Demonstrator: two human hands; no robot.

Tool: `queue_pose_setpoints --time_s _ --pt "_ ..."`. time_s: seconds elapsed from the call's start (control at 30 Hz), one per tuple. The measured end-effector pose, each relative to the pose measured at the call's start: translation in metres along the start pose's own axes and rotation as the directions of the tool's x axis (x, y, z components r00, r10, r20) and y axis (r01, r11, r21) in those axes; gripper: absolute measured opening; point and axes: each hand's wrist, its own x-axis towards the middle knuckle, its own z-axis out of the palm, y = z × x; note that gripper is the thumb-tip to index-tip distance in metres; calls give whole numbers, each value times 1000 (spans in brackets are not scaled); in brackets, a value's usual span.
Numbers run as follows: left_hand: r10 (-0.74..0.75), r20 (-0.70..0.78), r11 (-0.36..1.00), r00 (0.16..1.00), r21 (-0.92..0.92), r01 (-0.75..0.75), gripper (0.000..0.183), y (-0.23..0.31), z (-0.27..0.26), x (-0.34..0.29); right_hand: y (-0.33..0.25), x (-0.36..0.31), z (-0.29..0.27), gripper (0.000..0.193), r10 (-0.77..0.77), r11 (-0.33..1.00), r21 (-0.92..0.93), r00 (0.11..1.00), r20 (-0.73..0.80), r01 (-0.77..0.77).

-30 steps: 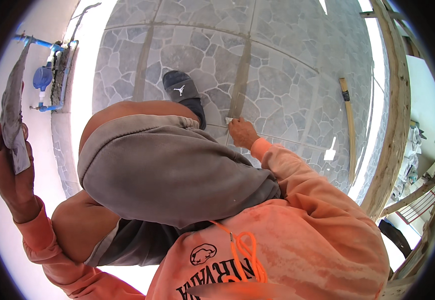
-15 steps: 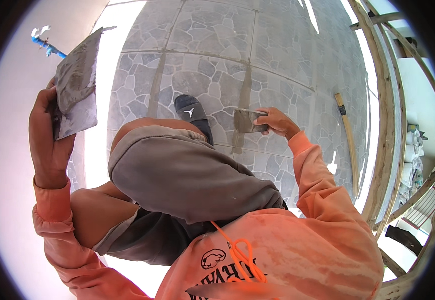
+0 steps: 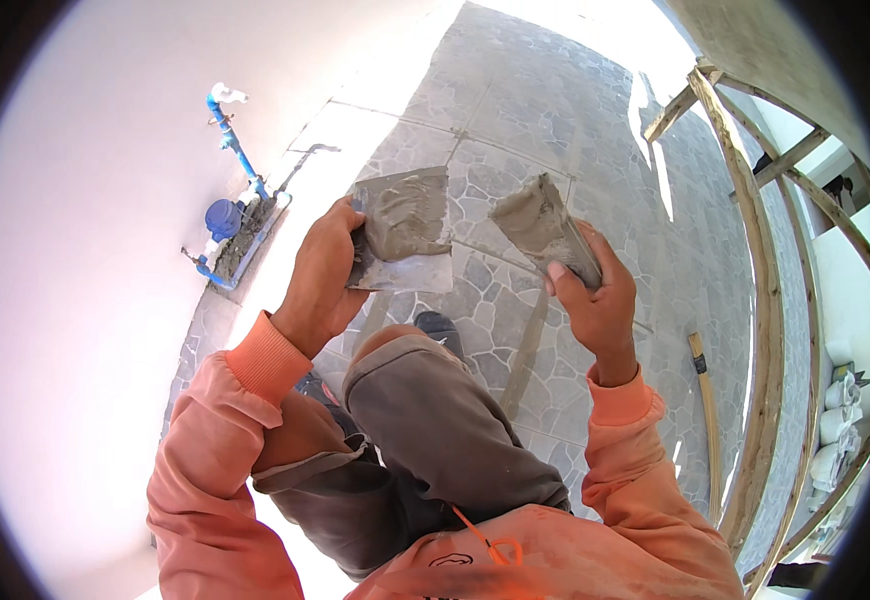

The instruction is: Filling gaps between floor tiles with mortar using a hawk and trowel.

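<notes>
My left hand grips a flat rectangular plate by its left edge. A smeared mound of wet grey mortar covers most of the plate's face. To the right of it, a small gap away, my right hand is closed on a putty knife, thumb on the near side. More mortar clings to the knife's broad blade, which is tilted up toward the plate. Both tools are held above the stone-patterned tile floor; the knife's handle is mostly hidden by my fingers.
Dark filled joints run between the tiles. By the left wall stand blue pipes and a blue round-topped meter. A long wooden stick with a dark band lies at right, beside wooden poles. White bags are beyond them.
My right hand has lifted the putty knife off the floor joint, and its blade now carries mortar. The plate has come right and lower, close to the knife. The view has shifted left.
</notes>
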Motion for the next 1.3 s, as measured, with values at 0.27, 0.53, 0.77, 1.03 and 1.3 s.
queue_pose_setpoints --time_s 0.27,0.53,0.77,1.03,1.3 --pt "14 115 995 993 -100 -3 40 -5 1 5 -19 20 44 72 -613 688 -379 775 152 619" --pt "153 194 988 969 -26 -151 43 -2 1 -1 6 9 50 76 -555 678 -487 818 152 551" --pt "285 174 937 943 158 -313 45 4 -8 2 45 3 35 60 -348 711 -564 907 235 419" --pt "180 36 982 983 51 -182 46 11 -23 2 69 -29 0 43 500 734 418 842 203 -536" --pt "128 18 990 992 58 -128 42 9 -21 3 53 -19 1 48 411 578 661 870 270 -479"
